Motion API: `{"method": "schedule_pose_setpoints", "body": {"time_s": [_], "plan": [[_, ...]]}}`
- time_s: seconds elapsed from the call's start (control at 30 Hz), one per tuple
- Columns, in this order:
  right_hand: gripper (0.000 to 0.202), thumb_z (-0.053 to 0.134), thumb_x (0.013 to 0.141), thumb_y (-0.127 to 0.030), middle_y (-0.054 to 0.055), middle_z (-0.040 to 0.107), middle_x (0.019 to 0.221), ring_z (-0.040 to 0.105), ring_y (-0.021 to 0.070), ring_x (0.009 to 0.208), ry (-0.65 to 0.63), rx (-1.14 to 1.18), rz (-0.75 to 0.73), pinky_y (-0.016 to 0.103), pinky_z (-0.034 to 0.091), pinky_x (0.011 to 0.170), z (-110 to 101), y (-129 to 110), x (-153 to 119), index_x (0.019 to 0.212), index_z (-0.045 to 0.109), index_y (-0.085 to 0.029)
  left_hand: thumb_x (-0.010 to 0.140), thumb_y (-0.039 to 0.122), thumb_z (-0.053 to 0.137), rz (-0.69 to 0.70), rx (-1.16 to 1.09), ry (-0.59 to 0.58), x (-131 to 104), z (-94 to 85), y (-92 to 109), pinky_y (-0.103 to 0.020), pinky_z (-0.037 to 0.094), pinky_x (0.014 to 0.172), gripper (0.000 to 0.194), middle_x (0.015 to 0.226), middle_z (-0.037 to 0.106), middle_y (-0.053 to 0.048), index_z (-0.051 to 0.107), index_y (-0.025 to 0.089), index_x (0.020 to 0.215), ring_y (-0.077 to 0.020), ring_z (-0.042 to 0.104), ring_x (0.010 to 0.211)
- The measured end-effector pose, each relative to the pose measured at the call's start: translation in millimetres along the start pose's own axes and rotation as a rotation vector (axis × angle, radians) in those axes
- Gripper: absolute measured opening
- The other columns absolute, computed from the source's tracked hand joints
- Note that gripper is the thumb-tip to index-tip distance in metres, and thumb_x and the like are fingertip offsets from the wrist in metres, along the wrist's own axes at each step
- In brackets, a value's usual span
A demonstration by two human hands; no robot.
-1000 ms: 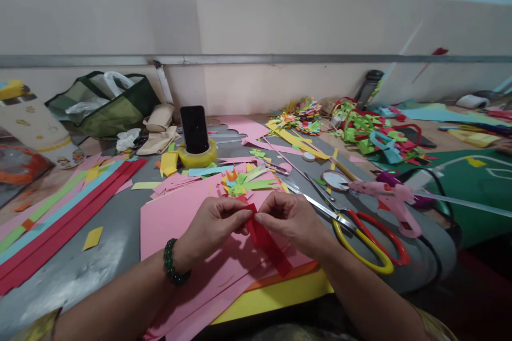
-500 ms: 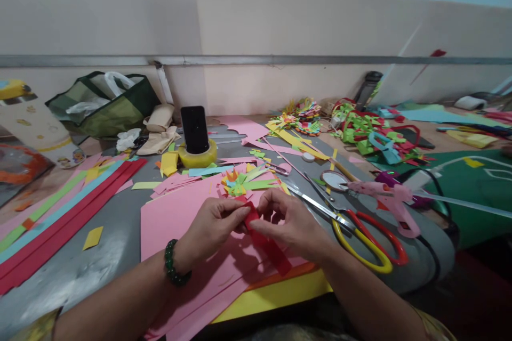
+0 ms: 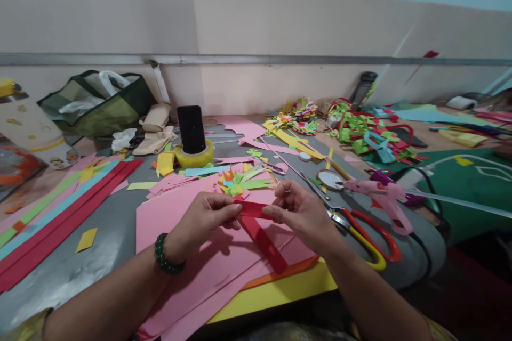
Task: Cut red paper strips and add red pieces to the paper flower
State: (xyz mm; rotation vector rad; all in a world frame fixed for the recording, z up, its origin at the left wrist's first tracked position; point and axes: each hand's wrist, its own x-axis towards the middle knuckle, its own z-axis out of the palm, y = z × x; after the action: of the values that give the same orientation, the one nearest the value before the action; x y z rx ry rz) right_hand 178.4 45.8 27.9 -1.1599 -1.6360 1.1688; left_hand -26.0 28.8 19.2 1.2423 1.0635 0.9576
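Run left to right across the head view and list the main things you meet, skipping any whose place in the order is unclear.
Green bag → upright black phone → red paper strip held by both hands → pink glue gun → white roll.

The ends of the raised red strip (image 3: 253,209) are covered by the thumbs of the left hand (image 3: 202,218) and right hand (image 3: 306,218), and the right hand and forearm hide most of the blades of the yellow-handled scissors (image 3: 375,260). The phone's (image 3: 192,129) lower end is hidden in the tape roll (image 3: 194,156). The left edge cuts off the pale bottle (image 3: 32,130), whose small pictures are blurred.
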Motion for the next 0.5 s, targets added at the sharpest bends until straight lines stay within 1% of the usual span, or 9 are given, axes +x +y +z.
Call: {"method": "schedule_pose_setpoints", "body": {"time_s": [0.07,0.13,0.2,0.27,0.33,0.37,0.4,0.43,0.5], "plan": [[0.033,0.073,0.07,-0.032,-0.009,0.048,0.056,0.046,0.0089,0.049,0.058,-0.051,-0.024,0.021,0.036,0.045,-2.4,2.6,-1.2,0.077,0.042,-0.023,0.074,0.039,0.069,0.0,0.023,-0.012,0.6,-1.0,-0.9,-0.02,0.049,0.058,0.026,0.061,0.065,-0.002,0.068,0.014,0.069,-0.0114,0.062,0.057],[0.028,0.071,0.072,-0.027,-0.009,0.047,0.058,0.044,0.0079,0.051,0.07,-0.145,-0.08,0.021,0.035,0.047,-2.8,2.4,-4.9,0.075,0.044,-0.022,0.076,0.04,0.068,-0.013,0.059,-0.05,-0.1,-1.2,-1.1,-0.02,0.049,0.057,0.027,0.061,0.064,-0.001,0.066,0.014,0.068,-0.0116,0.062,0.057],[0.022,0.068,0.074,-0.02,-0.008,0.047,0.061,0.043,0.0075,0.054,-0.001,-0.241,-0.14,0.02,0.036,0.05,-0.5,-0.9,-11.3,0.077,0.046,-0.022,0.077,0.041,0.068,-0.042,0.111,-0.13,-2.3,-0.2,-0.6,-0.02,0.048,0.055,0.025,0.063,0.066,-0.001,0.067,0.016,0.076,-0.0116,0.062,0.057],[0.019,0.065,0.075,-0.015,-0.008,0.049,0.063,0.045,0.0076,0.057,-0.117,-0.306,-0.172,0.019,0.037,0.053,3.0,-6.0,-18.6,0.079,0.048,-0.022,0.079,0.042,0.065,-0.062,0.184,-0.243,-5.3,2.0,0.1,-0.018,0.043,0.049,0.027,0.063,0.066,-0.001,0.068,0.016,0.078,-0.0102,0.059,0.053],[0.017,0.064,0.077,-0.016,-0.008,0.051,0.064,0.047,0.0081,0.058,-0.199,-0.35,-0.183,0.019,0.038,0.054,3.3,-10.3,-23.9,0.082,0.05,-0.022,0.083,0.043,0.061,-0.068,0.25,-0.332,-7.9,4.5,0.3,-0.016,0.037,0.043,0.033,0.057,0.065,-0.002,0.066,0.014,0.069,-0.0082,0.055,0.047],[0.014,0.064,0.079,-0.019,-0.007,0.053,0.064,0.049,0.0086,0.058,-0.204,-0.374,-0.184,0.02,0.039,0.055,0.4,-11.3,-25.0,0.083,0.051,-0.023,0.084,0.044,0.059,-0.07,0.266,-0.351,-8.7,5.5,0.1,-0.016,0.035,0.042,0.037,0.055,0.064,-0.002,0.064,0.013,0.063,-0.0076,0.054,0.045],[0.011,0.063,0.081,-0.023,-0.006,0.055,0.066,0.051,0.0093,0.059,-0.176,-0.414,-0.184,0.02,0.041,0.056,-5.0,-11.3,-25.0,0.085,0.053,-0.023,0.084,0.044,0.058,-0.075,0.256,-0.346,-9.1,6.1,-0.5,-0.016,0.035,0.042,0.04,0.053,0.063,-0.002,0.063,0.013,0.06,-0.0077,0.054,0.044],[0.01,0.062,0.083,-0.028,-0.004,0.059,0.07,0.053,0.0106,0.062,-0.115,-0.48,-0.186,0.022,0.043,0.059,-13.1,-9.9,-23.8,0.087,0.055,-0.023,0.084,0.045,0.059,-0.088,0.217,-0.324,-8.9,6.4,-1.2,-0.016,0.037,0.043,0.04,0.054,0.063,-0.002,0.062,0.013,0.059,-0.0085,0.056,0.046],[0.017,0.063,0.083,-0.035,0.001,0.066,0.087,0.059,0.0155,0.075,0.062,-0.698,-0.167,0.027,0.045,0.068,-35.2,-2.5,-18.9,0.094,0.059,-0.023,0.08,0.045,0.064,-0.121,0.082,-0.252,-7.1,5.5,-2.8,-0.017,0.044,0.047,0.035,0.06,0.066,-0.003,0.063,0.014,0.063,-0.0112,0.061,0.051]]}}
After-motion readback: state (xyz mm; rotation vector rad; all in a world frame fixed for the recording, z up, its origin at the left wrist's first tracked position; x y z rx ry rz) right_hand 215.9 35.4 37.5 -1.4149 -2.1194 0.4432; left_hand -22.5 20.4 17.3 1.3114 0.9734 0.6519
